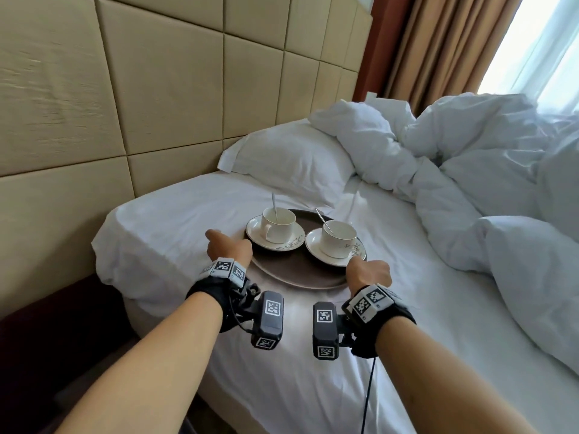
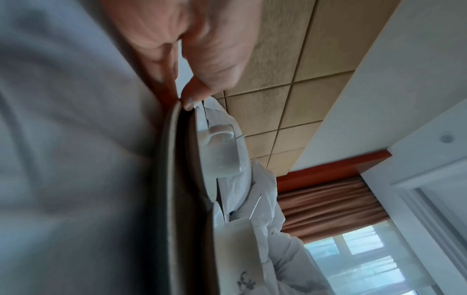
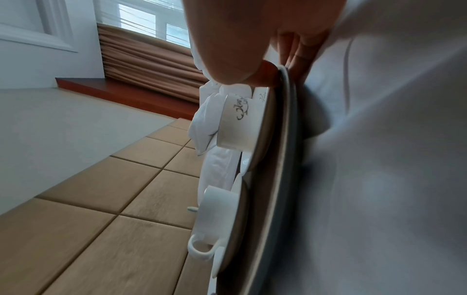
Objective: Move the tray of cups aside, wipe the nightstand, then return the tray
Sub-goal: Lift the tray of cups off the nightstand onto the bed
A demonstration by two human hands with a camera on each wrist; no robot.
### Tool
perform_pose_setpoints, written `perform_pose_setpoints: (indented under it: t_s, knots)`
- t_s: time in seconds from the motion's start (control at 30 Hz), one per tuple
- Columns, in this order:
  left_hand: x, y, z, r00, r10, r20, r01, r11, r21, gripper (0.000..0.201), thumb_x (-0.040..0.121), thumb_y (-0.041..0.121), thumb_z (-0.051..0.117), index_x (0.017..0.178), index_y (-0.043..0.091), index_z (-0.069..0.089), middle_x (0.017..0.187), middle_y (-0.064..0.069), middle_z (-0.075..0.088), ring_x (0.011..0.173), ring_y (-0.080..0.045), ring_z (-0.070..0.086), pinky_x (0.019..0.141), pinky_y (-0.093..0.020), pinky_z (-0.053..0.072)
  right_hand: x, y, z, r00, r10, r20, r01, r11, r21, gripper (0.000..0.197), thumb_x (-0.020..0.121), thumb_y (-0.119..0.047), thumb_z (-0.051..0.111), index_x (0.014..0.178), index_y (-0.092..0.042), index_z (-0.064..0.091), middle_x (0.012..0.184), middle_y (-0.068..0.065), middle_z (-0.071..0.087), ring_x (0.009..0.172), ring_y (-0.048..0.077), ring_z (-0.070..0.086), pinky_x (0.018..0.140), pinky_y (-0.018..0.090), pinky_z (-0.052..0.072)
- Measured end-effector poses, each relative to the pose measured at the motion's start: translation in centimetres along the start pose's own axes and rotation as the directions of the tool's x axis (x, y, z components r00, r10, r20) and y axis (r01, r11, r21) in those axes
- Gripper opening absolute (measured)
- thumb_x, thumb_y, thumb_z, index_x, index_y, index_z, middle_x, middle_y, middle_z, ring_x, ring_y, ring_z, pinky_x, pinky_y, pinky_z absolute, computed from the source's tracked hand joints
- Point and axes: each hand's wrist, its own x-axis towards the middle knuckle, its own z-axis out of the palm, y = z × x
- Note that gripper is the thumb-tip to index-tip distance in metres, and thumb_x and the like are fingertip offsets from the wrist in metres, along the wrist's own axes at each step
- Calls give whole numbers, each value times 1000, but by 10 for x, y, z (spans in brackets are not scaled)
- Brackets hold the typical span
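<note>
A round dark brown tray (image 1: 300, 274) lies low over the white bed sheet (image 1: 175, 220), near the bed's left corner. It carries two white cups on saucers, each with a spoon: the left cup (image 1: 277, 222) and the right cup (image 1: 338, 239). My left hand (image 1: 232, 247) pinches the tray's left rim (image 2: 174, 179), thumb (image 2: 217, 59) on top and fingers underneath. My right hand (image 1: 368, 272) pinches the front right rim (image 3: 280, 159), thumb (image 3: 240, 49) above and fingers (image 3: 300, 49) below. I cannot tell whether the tray rests on the sheet.
A white pillow (image 1: 288, 158) lies just behind the tray, and a crumpled duvet (image 1: 470, 170) fills the right side of the bed. A padded beige headboard wall (image 1: 156, 83) stands behind. A dark low surface (image 1: 47, 324) sits left of the bed. Curtains (image 1: 445, 42) hang at the back right.
</note>
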Motion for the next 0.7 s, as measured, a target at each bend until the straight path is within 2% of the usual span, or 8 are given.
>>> perform_pose_setpoints:
  t_s: [0.17, 0.23, 0.33, 0.4, 0.47, 0.5, 0.6, 0.7]
  knots:
    - [1, 7, 4, 998, -3, 64, 3, 1000, -13, 48, 82, 12, 61, 127, -1, 47, 134, -17, 53, 121, -35, 53, 99, -35, 43, -5, -8, 10, 999, 34, -31, -33, 999, 36, 48, 77, -20, 57, 119, 3, 53, 120, 21, 60, 109, 39, 59, 92, 43, 51]
    - [-8, 9, 4, 995, -15, 97, 12, 999, 34, 54, 82, 21, 62, 126, -4, 45, 130, -20, 56, 119, -38, 55, 99, -39, 46, -9, -8, 5, 999, 36, 0, -36, 999, 12, 52, 71, -26, 55, 115, 1, 55, 117, 18, 62, 104, 38, 62, 90, 44, 53]
    - [-15, 14, 2, 988, -54, 143, 46, 997, 60, 72, 67, 33, 62, 126, -4, 46, 125, -20, 59, 110, -39, 62, 95, -42, 52, -12, -6, 0, 964, -10, 265, 19, 999, -28, 41, 76, -39, 47, 103, -8, 53, 101, 11, 60, 88, 30, 65, 74, 35, 57]
    - [-9, 13, 7, 979, -42, 201, 26, 996, 80, 62, 59, 27, 57, 115, -1, 60, 115, -19, 66, 98, -38, 68, 87, -44, 57, -13, -1, -7, 891, -108, 441, 148, 987, -56, 15, 93, -30, 45, 94, -15, 44, 87, 5, 50, 72, 20, 56, 55, 23, 55]
    - [-9, 12, 9, 969, 2, 246, -31, 993, 115, 43, 69, 19, 59, 107, -1, 66, 107, -21, 70, 94, -36, 70, 83, -44, 59, -7, 2, -4, 850, -52, 525, 78, 997, -27, 22, 89, -26, 59, 84, -15, 40, 75, 0, 43, 63, 19, 42, 49, 21, 41]
    - [-15, 14, 5, 968, 24, 249, -53, 992, 111, 34, 75, 15, 59, 102, -3, 67, 100, -21, 71, 90, -34, 71, 80, -41, 60, -3, 7, -3, 848, -89, 523, 141, 988, -61, 29, 85, -28, 65, 83, -14, 40, 72, -3, 42, 63, 19, 39, 51, 21, 34]
    - [-28, 10, -6, 979, -47, 197, 31, 996, 82, 7, 72, 0, 60, 73, -4, 66, 47, -9, 64, 58, -22, 63, 69, -24, 53, -11, 7, -4, 834, -195, 517, 245, 969, -29, 23, 90, -20, 61, 81, -13, 41, 72, 0, 46, 64, 20, 46, 49, 17, 37]
    - [-29, 6, -2, 974, -93, 207, 127, 980, -155, 8, 67, -11, 58, 64, -5, 63, 46, -11, 62, 64, -25, 69, 80, -37, 59, -17, -5, -10, 905, -15, 426, -14, 998, 65, 5, 81, -9, 49, 82, -5, 50, 57, 7, 62, 60, 23, 60, 53, 26, 46]
